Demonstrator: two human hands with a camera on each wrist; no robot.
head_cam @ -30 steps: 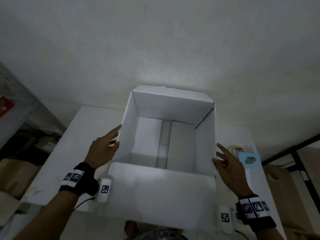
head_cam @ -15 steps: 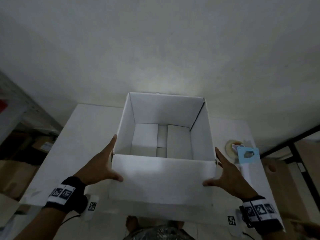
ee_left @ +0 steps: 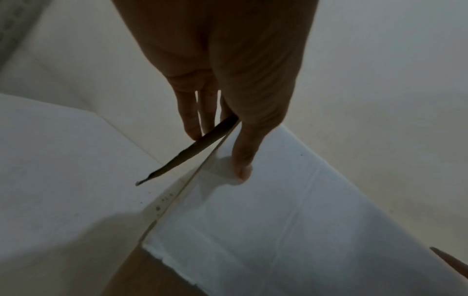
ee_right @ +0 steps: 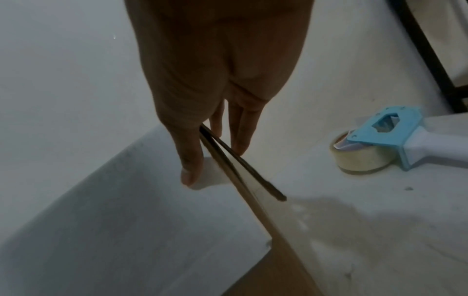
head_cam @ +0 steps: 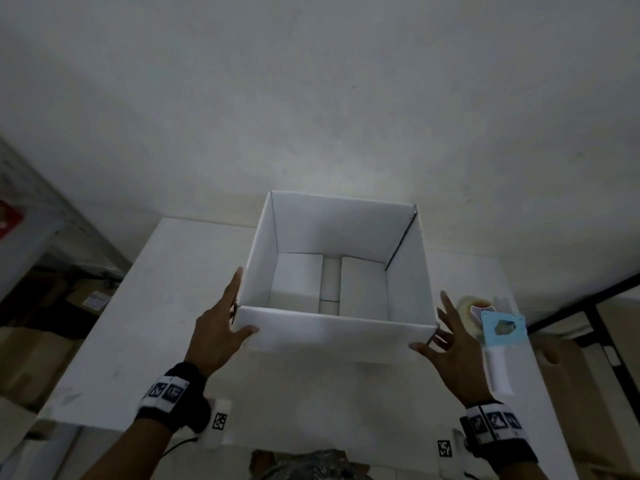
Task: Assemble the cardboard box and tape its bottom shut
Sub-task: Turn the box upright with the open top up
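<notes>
Table first: white and wide, it is carrying a white cardboard box that is standing near its middle with the open side facing up. Inside, the bottom flaps are lying folded flat, with a narrow gap running between the two larger ones from the near wall toward the far wall; whether any tape is on the underside cannot be told from here. Both hands are bracketing the near wall. On one side, the left hand is pressing against the near left corner, fingers straight along the side wall and thumb flat on the front face, gripping nothing. Opposite it, the right hand is mirroring this at the near right corner, fingers spread and straight, thumb on the front face, likewise holding nothing. Off to the right of the box, just beyond the right hand, a tape dispenser with a blue head and white handle is lying on the table, handle pointing toward the person. It is lying nearer the right hand than the left, so the right hand looks better placed to reach it, while the seam to be taped is probably sitting underneath, meaning the box likely needs turning over first.
</notes>
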